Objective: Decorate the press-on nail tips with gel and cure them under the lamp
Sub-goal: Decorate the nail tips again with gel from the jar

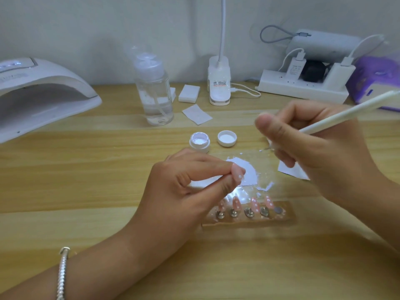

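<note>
Head view. Our landmark is the white gel smear [250, 176], spread on a clear sheet in the middle of the wooden surface [86, 169].

Directly over the smear's left edge, our left hand [190, 180] pinches one pink nail tip [238, 173] between thumb and forefinger. Its dotted face is turned up. Its long axis seems to run toward us and away, though the fingers hide part of it.

To the right of the smear and a little beyond it, our right hand [313, 148] grips a slim white dotting tool [346, 113] like a pen. The shaft slants from the upper right down to a fine end just past the smear's far right corner.

We judge that the next dot calls for the right hand to bring that end leftward and nearer, onto the held tip. Only the wet smear lies between them.

Nearer to us than the smear, four dotted tips [236, 202] stand on a clear holder strip [249, 221], with one stand [278, 210] bare.

Just beyond the smear sit the open gel pot [199, 141] and its lid [226, 138]. Far to the left, well apart, is the curing lamp [43, 94]. Farther back stand a pump bottle [153, 89] and a power strip [303, 87].
</note>
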`<action>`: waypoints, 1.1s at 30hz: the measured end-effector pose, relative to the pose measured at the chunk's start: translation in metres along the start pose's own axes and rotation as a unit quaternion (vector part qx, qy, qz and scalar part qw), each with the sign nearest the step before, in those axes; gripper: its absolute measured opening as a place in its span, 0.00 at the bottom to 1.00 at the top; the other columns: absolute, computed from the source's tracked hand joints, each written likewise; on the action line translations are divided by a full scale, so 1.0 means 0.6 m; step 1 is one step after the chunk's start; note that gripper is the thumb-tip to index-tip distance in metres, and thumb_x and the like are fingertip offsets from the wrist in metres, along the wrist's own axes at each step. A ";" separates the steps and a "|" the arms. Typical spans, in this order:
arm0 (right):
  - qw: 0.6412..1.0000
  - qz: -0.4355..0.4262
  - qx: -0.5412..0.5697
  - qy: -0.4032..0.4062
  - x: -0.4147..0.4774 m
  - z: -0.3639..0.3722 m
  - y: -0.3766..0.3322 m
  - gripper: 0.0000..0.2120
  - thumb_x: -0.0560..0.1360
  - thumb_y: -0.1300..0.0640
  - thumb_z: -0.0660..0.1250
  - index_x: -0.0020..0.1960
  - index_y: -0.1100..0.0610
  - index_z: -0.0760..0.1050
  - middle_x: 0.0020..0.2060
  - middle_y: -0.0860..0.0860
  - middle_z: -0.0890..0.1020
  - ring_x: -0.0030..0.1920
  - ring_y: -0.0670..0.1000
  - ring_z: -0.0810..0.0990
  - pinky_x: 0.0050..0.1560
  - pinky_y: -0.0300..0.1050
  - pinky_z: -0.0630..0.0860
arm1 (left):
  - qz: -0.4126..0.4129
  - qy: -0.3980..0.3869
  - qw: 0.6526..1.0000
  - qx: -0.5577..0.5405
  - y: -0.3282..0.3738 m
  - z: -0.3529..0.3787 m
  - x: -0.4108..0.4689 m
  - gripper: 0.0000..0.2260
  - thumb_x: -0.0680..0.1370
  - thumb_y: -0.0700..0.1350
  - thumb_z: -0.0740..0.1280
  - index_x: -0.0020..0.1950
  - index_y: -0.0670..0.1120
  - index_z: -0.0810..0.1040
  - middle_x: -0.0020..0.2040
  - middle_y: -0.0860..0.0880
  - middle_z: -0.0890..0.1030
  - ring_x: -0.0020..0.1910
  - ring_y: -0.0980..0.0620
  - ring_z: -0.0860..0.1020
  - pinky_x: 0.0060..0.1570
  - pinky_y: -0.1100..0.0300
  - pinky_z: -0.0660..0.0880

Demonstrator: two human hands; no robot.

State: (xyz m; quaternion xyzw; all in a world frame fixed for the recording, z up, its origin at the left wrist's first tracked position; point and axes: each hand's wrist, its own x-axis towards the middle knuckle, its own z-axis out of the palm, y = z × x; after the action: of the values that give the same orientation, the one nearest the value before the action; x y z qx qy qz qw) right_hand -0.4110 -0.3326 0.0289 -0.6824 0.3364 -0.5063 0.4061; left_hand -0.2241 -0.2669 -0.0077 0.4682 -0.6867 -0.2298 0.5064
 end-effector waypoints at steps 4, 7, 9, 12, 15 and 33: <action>0.992 0.004 -0.108 -0.062 -0.007 -0.002 0.025 0.22 0.79 0.41 0.64 0.33 0.53 0.79 0.23 0.50 0.77 0.24 0.45 0.74 0.28 0.32 0.69 | -0.007 -0.003 1.000 0.005 -0.001 -0.002 -0.001 0.03 0.74 0.47 0.73 0.46 0.52 0.87 0.44 0.61 0.85 0.48 0.52 0.82 0.51 0.56 0.75; 0.988 -0.003 -0.138 -0.069 -0.008 0.001 0.038 0.22 0.79 0.45 0.62 0.32 0.56 0.78 0.21 0.47 0.73 0.23 0.43 0.72 0.28 0.30 0.66 | -0.017 0.001 1.000 0.017 -0.004 -0.002 -0.001 0.02 0.75 0.47 0.74 0.45 0.53 0.87 0.44 0.62 0.85 0.48 0.52 0.81 0.48 0.62 0.75; 0.985 -0.024 -0.160 -0.064 -0.007 0.004 0.046 0.22 0.79 0.47 0.63 0.31 0.59 0.77 0.21 0.42 0.72 0.24 0.41 0.73 0.28 0.28 0.64 | -0.036 0.007 0.999 0.014 -0.006 -0.004 -0.001 0.03 0.74 0.47 0.74 0.45 0.55 0.87 0.42 0.62 0.85 0.48 0.53 0.80 0.43 0.70 0.73; 0.984 -0.041 -0.165 -0.055 -0.008 0.006 0.054 0.20 0.78 0.50 0.65 0.32 0.60 0.76 0.21 0.38 0.71 0.24 0.39 0.72 0.28 0.25 0.62 | -0.056 0.013 0.998 0.022 -0.011 -0.006 0.000 0.02 0.75 0.49 0.74 0.45 0.56 0.87 0.38 0.64 0.82 0.43 0.59 0.76 0.39 0.73 0.68; 0.984 -0.038 -0.166 -0.054 -0.008 0.006 0.059 0.19 0.77 0.50 0.66 0.32 0.59 0.76 0.22 0.38 0.72 0.24 0.40 0.70 0.29 0.26 0.62 | -0.064 0.021 0.998 0.021 -0.013 -0.006 0.001 0.03 0.74 0.51 0.73 0.44 0.55 0.87 0.35 0.65 0.79 0.36 0.64 0.72 0.37 0.74 0.66; 0.989 -0.019 -0.137 -0.049 -0.006 0.002 0.064 0.21 0.77 0.48 0.66 0.32 0.62 0.76 0.22 0.42 0.73 0.24 0.41 0.71 0.28 0.28 0.63 | -0.081 0.020 0.996 0.014 -0.008 -0.006 0.004 0.04 0.73 0.52 0.71 0.43 0.55 0.86 0.35 0.58 0.79 0.33 0.64 0.71 0.33 0.74 0.64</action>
State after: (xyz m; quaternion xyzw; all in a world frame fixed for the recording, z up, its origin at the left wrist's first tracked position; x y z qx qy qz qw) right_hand -0.4128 -0.3464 -0.0069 -0.7617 0.3688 -0.4296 0.3151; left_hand -0.2189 -0.2706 -0.0090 0.5336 -0.6392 -0.2511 0.4936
